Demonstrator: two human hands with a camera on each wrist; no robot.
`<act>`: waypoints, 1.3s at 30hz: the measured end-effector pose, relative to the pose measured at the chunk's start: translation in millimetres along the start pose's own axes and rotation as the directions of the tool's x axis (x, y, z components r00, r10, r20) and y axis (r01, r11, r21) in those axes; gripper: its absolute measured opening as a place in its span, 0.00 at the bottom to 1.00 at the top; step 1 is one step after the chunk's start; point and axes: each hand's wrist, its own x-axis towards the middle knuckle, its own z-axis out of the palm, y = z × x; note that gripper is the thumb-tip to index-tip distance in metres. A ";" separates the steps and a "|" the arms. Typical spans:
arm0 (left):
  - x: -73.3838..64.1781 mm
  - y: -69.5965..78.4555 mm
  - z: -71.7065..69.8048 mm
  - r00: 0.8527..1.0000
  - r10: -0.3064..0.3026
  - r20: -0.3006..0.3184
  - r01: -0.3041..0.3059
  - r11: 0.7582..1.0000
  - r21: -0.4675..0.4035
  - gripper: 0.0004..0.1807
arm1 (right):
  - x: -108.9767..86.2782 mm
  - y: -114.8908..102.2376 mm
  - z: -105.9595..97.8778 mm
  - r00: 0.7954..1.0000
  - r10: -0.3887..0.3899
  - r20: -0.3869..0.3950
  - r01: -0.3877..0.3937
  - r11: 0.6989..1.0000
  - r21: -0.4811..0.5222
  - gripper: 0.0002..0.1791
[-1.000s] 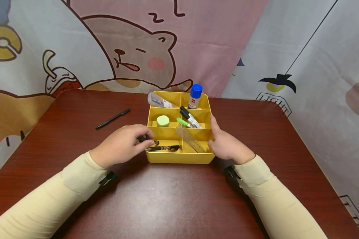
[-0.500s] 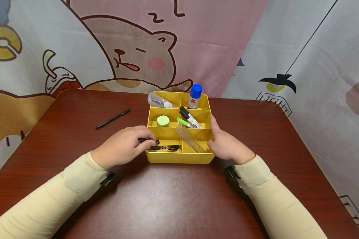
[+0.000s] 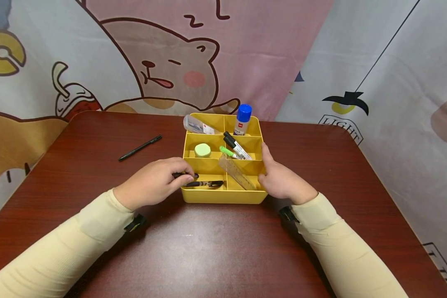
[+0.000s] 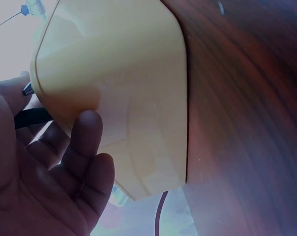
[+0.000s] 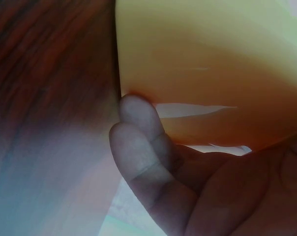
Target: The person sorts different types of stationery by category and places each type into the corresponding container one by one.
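Observation:
A yellow desk organizer (image 3: 225,197) with several compartments stands on the table. At its front left compartment, my left hand (image 3: 152,182) pinches a dark pen (image 3: 177,175) between thumb and fingers. Just below the thumb, a black patterned pen (image 3: 208,183) lies along the front wall. In the left wrist view, the other fingers (image 4: 87,132) hang outside the organizer's wall. My right hand (image 3: 286,181) holds the organizer's right side, thumb at the rim and index finger stretched along it. In the right wrist view, its bent fingers (image 5: 138,115) press the outer wall.
A clear ruler (image 3: 238,174) leans in the front right compartment. Behind are a black-capped marker (image 3: 238,147), a green highlighter (image 3: 228,152), a pale green block (image 3: 203,150), a blue-capped glue stick (image 3: 242,120) and a clear plastic case (image 3: 198,124). A black pen (image 3: 140,147) lies on the table.
My left hand has shifted slightly right at the compartment, the pinched pen with it, then stays nearly still. My right hand and the organizer hold their place.

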 end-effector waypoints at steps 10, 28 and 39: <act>0.3 0.1 -1.2 1.000 -0.002 0.009 0.002 1.000 -0.005 0.10 | -0.4 0.7 -0.4 1.000 -0.006 0.002 0.006 1.000 0.002 0.53; 1.2 1.6 -0.8 0.998 -0.046 0.031 0.046 0.999 -0.013 0.11 | -0.1 -0.1 -0.9 1.000 0.008 0.004 -0.008 1.000 -0.009 0.53; -1.5 1.8 -1.0 0.999 -0.044 0.015 0.044 0.999 -0.009 0.13 | -0.5 0.7 -1.0 1.000 -0.008 -0.006 0.008 1.000 -0.009 0.53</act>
